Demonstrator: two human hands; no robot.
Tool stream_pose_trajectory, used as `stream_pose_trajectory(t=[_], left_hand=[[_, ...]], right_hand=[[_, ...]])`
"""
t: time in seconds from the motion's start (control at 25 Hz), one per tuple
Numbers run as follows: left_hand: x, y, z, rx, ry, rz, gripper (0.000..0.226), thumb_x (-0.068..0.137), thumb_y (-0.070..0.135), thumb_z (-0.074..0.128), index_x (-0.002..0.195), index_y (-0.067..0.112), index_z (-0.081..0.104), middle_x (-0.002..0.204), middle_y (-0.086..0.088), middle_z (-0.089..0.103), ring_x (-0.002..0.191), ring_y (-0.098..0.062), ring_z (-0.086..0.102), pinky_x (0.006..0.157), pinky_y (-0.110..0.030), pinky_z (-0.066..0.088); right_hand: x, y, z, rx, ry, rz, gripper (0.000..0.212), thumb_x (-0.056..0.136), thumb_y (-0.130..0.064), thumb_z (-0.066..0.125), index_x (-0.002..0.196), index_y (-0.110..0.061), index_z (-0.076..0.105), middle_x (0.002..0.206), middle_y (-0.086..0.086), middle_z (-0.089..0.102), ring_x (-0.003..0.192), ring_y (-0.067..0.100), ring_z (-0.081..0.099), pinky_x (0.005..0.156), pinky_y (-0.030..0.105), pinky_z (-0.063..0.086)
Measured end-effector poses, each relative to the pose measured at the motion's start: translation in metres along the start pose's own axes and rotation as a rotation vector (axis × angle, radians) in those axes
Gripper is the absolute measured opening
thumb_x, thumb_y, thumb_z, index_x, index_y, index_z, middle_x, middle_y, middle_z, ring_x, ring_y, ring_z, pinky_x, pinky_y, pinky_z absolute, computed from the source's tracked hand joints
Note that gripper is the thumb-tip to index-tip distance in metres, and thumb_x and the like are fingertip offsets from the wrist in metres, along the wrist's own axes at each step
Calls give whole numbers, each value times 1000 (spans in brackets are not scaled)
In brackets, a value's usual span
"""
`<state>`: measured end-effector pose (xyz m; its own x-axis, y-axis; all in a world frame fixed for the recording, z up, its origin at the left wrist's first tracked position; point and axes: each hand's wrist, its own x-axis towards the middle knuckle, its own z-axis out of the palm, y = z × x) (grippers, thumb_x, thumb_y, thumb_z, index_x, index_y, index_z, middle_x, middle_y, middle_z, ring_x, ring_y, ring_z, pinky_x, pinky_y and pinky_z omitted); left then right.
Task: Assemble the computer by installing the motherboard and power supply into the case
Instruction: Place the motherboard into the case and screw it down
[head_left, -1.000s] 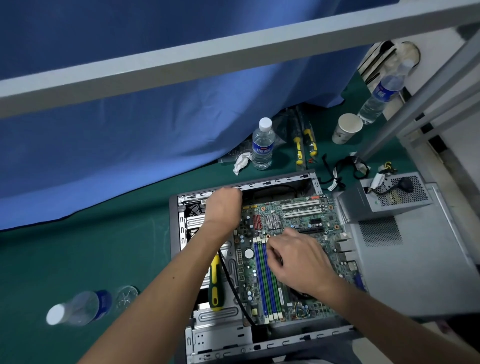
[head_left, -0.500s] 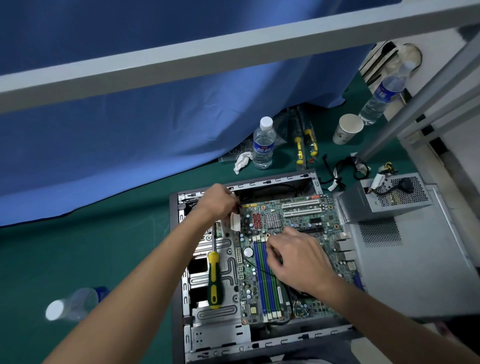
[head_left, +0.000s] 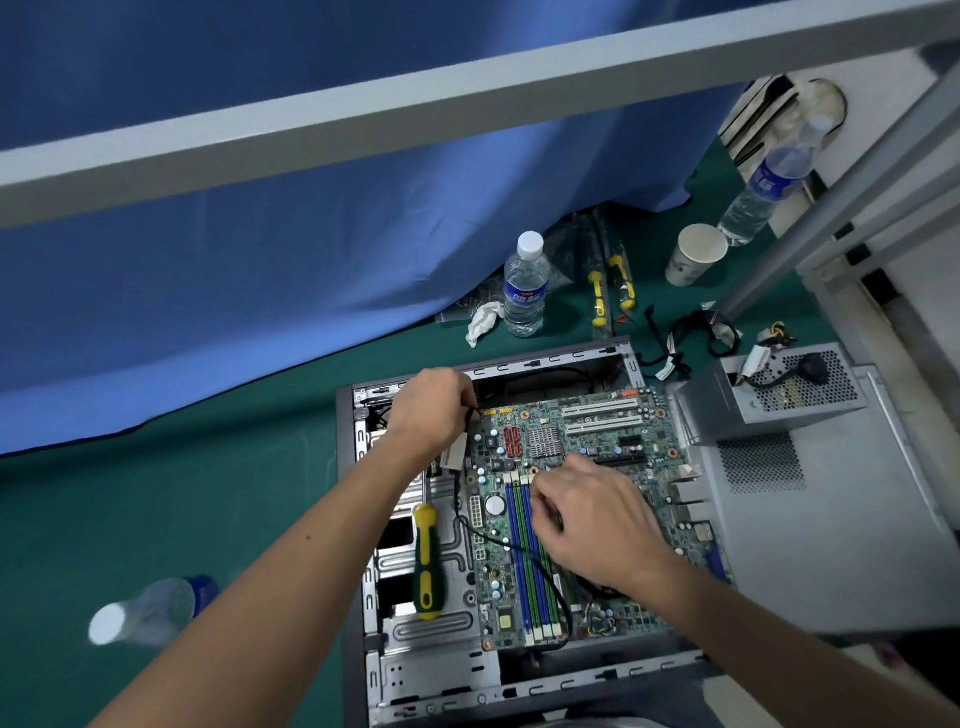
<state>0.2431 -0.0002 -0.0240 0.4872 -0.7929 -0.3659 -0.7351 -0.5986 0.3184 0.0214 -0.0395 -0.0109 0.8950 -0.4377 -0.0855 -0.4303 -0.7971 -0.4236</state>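
Observation:
The open grey case (head_left: 348, 519) lies flat on the green table. The green motherboard (head_left: 597, 431) sits inside it, with blue and green memory slots. My left hand (head_left: 431, 410) is at the board's far left corner, its fingers curled round a thin black cable (head_left: 460, 514) with a white tag. My right hand (head_left: 592, 519) rests on the middle of the board, fingers bent onto the memory slots. The grey power supply (head_left: 769, 400) stands outside, on the case's side panel to the right.
A green and yellow screwdriver (head_left: 427, 561) lies on the drive cage inside the case. Water bottles (head_left: 524, 286) (head_left: 763, 192), a paper cup (head_left: 693, 254), two small screwdrivers (head_left: 597, 296) and loose cables (head_left: 675, 343) stand behind the case. Another bottle (head_left: 145, 613) lies at the left.
My left hand has drawn back to the left from the case's far rim, pulling the black cable and its white tag clear of the board. My right hand has stayed on the board.

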Motion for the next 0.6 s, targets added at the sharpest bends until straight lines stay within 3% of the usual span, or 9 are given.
stream_pose_trajectory(t=[0.16,0.36,0.6], left_hand=[[-1,0,9,11,16,-36,15,90,9,65,93,20,73,100,-2,72,91,-24,66,73,-36,55],[-4,9,17,134,69,-21,22,89,0,61,100,17,70,107,-6,64,91,-30,66,69,-36,52],[-6,0,14,196,11,150,22,92,6,53,106,19,65,107,-2,57,81,-28,64,62,-33,49]], right_hand=[[-1,-2,1,2,-12,4,13,86,-26,57,74,-22,63,63,-13,51,60,7,48,51,30,55],[-1,0,2,-9,-41,13,16,89,-27,53,77,-22,63,66,-11,55,65,10,54,68,38,60],[-1,0,2,-15,-58,27,25,91,-31,42,81,-22,63,69,-9,59,68,10,54,69,38,59]])
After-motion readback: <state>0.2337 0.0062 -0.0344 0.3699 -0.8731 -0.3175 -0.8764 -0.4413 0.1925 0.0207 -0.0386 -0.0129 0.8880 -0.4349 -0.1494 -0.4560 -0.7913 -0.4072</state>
